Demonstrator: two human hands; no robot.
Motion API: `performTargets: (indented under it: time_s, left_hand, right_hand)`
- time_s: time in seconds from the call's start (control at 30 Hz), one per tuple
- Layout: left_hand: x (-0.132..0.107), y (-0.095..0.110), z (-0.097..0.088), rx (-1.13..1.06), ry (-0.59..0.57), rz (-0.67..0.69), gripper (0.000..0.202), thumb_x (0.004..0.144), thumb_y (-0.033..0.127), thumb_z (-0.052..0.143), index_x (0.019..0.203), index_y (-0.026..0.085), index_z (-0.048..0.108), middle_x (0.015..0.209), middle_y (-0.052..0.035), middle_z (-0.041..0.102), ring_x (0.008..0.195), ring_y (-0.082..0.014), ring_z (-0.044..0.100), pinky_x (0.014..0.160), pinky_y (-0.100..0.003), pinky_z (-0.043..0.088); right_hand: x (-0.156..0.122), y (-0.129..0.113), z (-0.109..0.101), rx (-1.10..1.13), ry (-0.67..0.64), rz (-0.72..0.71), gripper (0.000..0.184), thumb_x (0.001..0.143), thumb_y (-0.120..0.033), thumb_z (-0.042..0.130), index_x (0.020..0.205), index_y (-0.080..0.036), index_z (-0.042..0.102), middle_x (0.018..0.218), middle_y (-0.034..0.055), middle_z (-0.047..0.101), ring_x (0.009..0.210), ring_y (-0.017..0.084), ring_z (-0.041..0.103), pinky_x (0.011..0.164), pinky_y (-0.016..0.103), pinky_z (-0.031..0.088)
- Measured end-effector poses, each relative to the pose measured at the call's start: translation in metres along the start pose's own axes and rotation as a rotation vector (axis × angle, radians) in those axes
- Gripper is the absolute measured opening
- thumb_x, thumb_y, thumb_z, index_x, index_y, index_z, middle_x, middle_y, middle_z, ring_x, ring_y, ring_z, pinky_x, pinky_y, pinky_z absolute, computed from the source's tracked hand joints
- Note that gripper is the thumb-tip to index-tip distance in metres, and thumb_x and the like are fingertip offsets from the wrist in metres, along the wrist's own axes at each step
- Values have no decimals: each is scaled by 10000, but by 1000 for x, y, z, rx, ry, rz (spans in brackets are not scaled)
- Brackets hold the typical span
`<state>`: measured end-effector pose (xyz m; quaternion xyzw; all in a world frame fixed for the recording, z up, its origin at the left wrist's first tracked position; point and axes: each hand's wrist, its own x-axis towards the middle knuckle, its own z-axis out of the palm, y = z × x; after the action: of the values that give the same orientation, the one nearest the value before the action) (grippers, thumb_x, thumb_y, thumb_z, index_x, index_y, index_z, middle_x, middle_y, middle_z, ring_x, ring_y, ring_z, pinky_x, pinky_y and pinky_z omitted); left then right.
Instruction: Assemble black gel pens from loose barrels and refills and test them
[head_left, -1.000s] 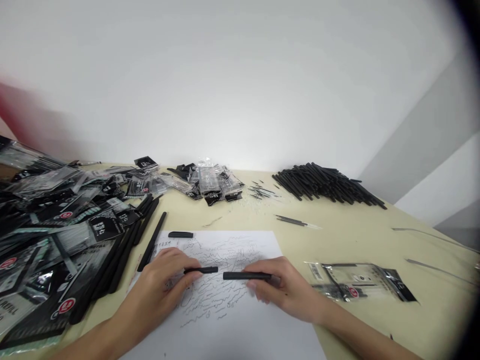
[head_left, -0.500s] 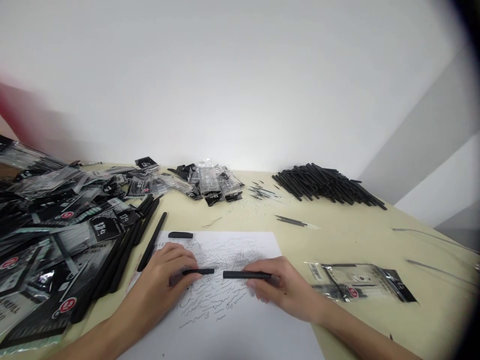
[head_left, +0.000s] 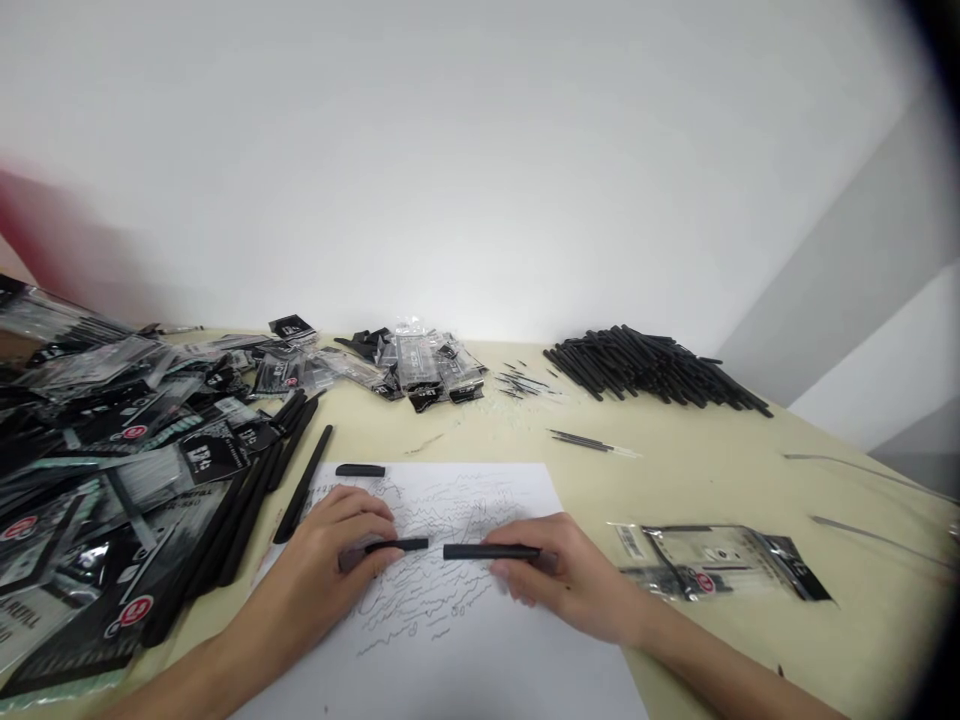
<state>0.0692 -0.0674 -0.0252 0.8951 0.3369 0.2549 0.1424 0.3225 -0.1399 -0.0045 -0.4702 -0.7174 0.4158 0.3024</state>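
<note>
Above the scribbled white paper (head_left: 420,660), my left hand (head_left: 341,545) pinches a slim black pen part (head_left: 409,544) that points right. Facing it across a small gap, a thicker black pen barrel (head_left: 480,552) sticks out of my right hand (head_left: 562,575), whose thumb and fingers are closed on it. The two pieces do not touch and are nearly in line. The far ends of both are hidden in my hands. A black pen cap (head_left: 360,470) lies at the paper's top left edge.
Black pens (head_left: 304,485) and packets of refills (head_left: 97,440) crowd the left side. Several packets (head_left: 431,365) and loose refills (head_left: 525,383) lie at the back, beside a pile of black pens (head_left: 652,368). An opened clear packet (head_left: 720,562) rests at the right.
The barrel in my right hand has shifted very slightly left, narrowing the gap a little. My left hand and everything else stay practically the same.
</note>
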Motion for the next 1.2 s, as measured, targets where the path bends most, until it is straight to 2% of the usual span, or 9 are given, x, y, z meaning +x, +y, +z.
performTargets:
  time_s: [1.2]
  left_hand:
    - [1, 3, -2, -27, 9, 13, 116, 809, 266, 545, 793, 223, 652, 857, -24, 630, 830, -171, 569, 740, -282, 486]
  right_hand:
    - [1, 1, 0, -14, -16, -8, 216, 874, -282, 492, 933, -127, 630, 623, 2, 535, 537, 86, 456, 488, 177, 361]
